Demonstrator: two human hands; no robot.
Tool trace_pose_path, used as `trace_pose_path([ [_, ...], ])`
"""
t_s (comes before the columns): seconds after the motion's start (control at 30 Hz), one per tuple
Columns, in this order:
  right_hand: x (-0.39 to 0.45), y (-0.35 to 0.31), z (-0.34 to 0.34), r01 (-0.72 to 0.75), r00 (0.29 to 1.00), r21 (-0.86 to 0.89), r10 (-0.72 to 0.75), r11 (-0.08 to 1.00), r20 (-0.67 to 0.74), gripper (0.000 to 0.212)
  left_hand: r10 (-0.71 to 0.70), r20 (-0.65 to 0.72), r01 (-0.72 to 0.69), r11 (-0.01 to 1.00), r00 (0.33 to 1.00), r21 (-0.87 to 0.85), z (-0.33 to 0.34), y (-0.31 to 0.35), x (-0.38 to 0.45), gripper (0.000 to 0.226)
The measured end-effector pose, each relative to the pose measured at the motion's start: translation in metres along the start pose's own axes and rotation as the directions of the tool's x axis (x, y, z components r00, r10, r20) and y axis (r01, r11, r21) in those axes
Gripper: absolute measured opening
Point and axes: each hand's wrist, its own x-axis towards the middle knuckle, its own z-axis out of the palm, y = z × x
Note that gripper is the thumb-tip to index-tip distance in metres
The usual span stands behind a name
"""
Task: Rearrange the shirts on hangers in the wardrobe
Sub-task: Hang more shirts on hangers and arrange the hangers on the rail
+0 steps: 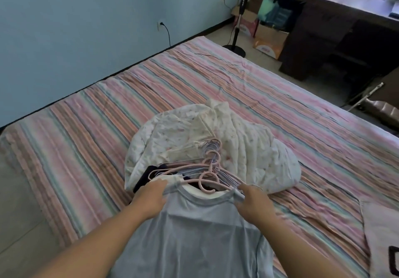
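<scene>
1. Fingers of the left hand and right hand pinch the blue shirt's shoulders on the striped bed.
2. White quilt lies just beyond.
3. Pink hangers pile against its near edge, touching the collar.

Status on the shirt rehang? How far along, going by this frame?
Early. Done: a light blue shirt lies on the striped bed with a pink hanger showing at its collar. In hand: left hand and right hand hold its shoulders. Left: the hanger pile by the white quilt, a second shirt at right. No wardrobe in view, nothing hung yet.
</scene>
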Motion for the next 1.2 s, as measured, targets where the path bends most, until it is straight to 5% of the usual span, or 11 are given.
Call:
trace_pose_path([
  [0.2,0.022,0.009,0.037,0.000,1.000,-0.051,0.000,0.999,-0.009,0.018,0.082,-0.167,-0.093,0.994,0.983,-0.060,0.021,0.003,0.018,0.034],
  [0.33,0.020,0.010,0.045,-0.007,0.998,-0.171,-0.004,0.985,-0.065,0.018,0.051,-0.133,-0.043,0.997,0.990,0.061,0.032,0.004,0.019,0.043],
  [0.57,-0.004,0.003,0.030,-0.006,0.988,-0.214,-0.027,0.977,-0.153,0.010,-0.004,-0.135,0.012,0.998,0.991,0.055,0.028,0.010,-0.003,0.017],
  [0.8,-0.068,-0.011,-0.002,0.093,0.980,-0.189,-0.123,0.978,-0.157,0.016,-0.036,-0.116,0.018,0.988,0.993,-0.155,-0.011,0.011,-0.057,0.018],
  [1.2,-0.188,-0.078,-0.074,0.170,0.899,-0.133,-0.209,0.976,-0.384,0.019,0.072,-0.364,-0.172,0.952,0.929,-0.251,-0.109,0.001,-0.215,0.009],
])
